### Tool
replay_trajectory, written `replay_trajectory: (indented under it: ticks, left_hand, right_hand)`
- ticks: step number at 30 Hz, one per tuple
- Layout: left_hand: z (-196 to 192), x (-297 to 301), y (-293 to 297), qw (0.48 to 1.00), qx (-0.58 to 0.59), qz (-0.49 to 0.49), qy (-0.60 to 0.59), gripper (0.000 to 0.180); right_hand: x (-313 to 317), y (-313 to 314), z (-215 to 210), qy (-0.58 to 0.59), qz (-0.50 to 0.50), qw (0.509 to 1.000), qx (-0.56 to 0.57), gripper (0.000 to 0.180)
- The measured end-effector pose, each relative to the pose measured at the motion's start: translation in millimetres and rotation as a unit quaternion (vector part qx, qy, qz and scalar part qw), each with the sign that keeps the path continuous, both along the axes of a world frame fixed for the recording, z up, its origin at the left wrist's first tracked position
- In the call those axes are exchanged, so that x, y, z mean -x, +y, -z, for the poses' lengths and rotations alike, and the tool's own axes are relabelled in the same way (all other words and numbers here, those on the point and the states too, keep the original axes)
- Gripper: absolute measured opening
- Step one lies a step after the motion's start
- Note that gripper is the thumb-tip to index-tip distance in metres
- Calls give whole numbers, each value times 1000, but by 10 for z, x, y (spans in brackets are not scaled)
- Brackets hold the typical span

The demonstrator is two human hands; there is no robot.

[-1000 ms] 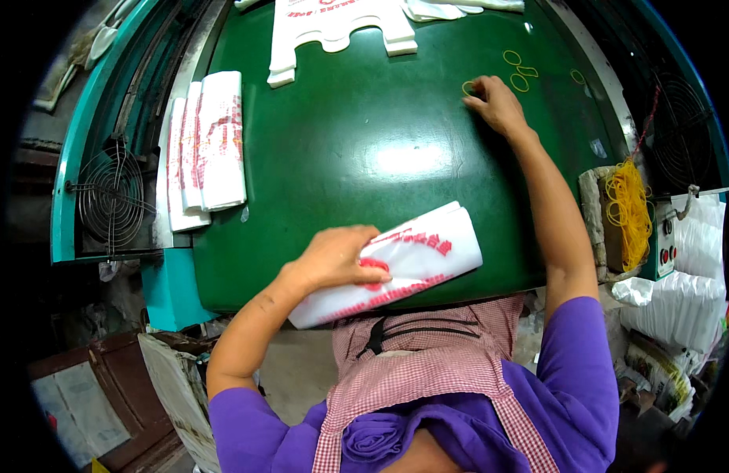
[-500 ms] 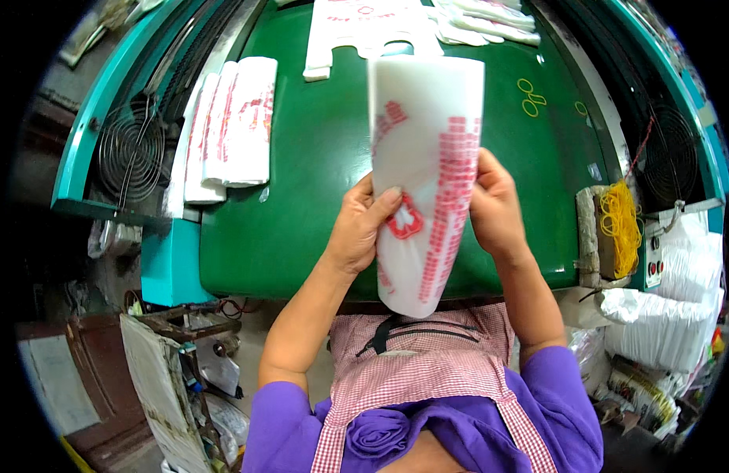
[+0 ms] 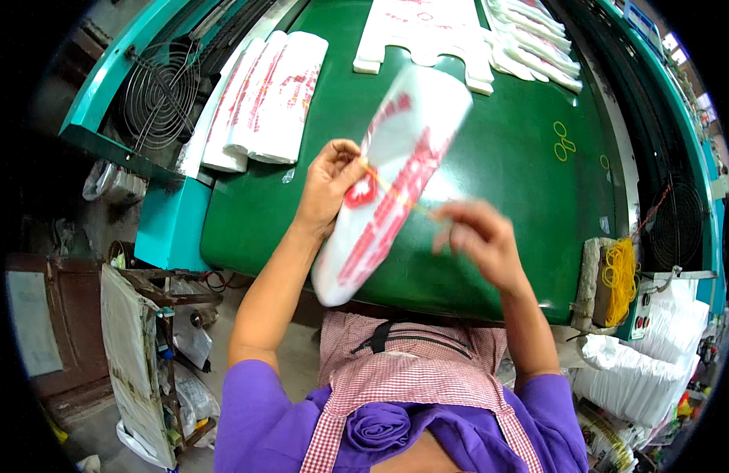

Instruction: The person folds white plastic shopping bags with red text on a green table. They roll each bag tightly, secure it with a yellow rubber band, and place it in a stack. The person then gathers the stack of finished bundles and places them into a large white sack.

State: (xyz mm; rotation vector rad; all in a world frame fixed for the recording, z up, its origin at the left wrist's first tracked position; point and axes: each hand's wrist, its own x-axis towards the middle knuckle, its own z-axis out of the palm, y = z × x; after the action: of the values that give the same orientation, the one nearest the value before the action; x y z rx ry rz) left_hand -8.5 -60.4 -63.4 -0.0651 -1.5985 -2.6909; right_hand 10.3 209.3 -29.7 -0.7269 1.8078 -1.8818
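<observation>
My left hand (image 3: 333,180) is closed on a rolled bundle of white plastic bags with red print (image 3: 405,162), which tilts to the upper right above the green tabletop. Across the middle of the roll runs a thin yellow rubber band (image 3: 386,188), from my left thumb to the right edge of the bundle. Its stretched end reaches the fingertips of my right hand (image 3: 479,236), which is curled, blurred by motion and apart from the roll.
Finished-looking rolls of bags (image 3: 281,94) lie at the left. Flat bags (image 3: 419,31) and folded white bags (image 3: 538,43) lie at the back. Loose yellow rubber bands (image 3: 565,142) rest at the right, with a bunch of them (image 3: 619,280) at the corner.
My right hand has let go of the roll and moved down, drawing a yellow rubber band out across it. The roll has tilted to the right. The view has shifted.
</observation>
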Motion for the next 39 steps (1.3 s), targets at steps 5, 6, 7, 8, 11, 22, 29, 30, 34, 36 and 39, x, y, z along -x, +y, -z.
replay_trajectory:
  ticks: [5,6,7,8,11,22,29,30,34,36,39]
  left_hand:
    - [-1,337,-77,958,263,-66,98,28]
    - [-32,365,-191,883,415,-122,182,37]
    - [-129,353,-271,815,496,-164,252,41]
    - [-222,301,-404,728,573,-207,314,45]
    - [88,301,-921,591,734,-173,286,39]
    - [466,196,-1091,587,742,-200,254,26]
    - [512,229,-1165,576,740,-221,268,26]
    - [506,221,-1180,556,755,-226,265,26]
    - [492,-14,-864,529,784,-191,264,36]
    - [396,-359,-506,639,684,-31,350,50]
    - [242,-973,-229,597,722,231,262,79]
  right_hand:
    - [662,-1157,308,49,178,982,31,78]
    - [882,-1345,329,18,202,979,35,75]
    - [1092,-1517,398,79,221,972,26,71]
    - [1282,-1741,498,138,232,963,23,67]
    - [1629,-2022,767,133,94,986,-28,40]
    - [3346,-788,530,327,130,776,-523,22]
    - [2580,-590,216,357,83,826,-429,12]
    - [2324,-540,96,338,67,839,-421,13]
    - [1042,-180,107,274,-89,846,-449,15]
    - [412,67,182,236,-131,889,-370,32]
    - [-138,605,179,271,-83,907,-311,80]
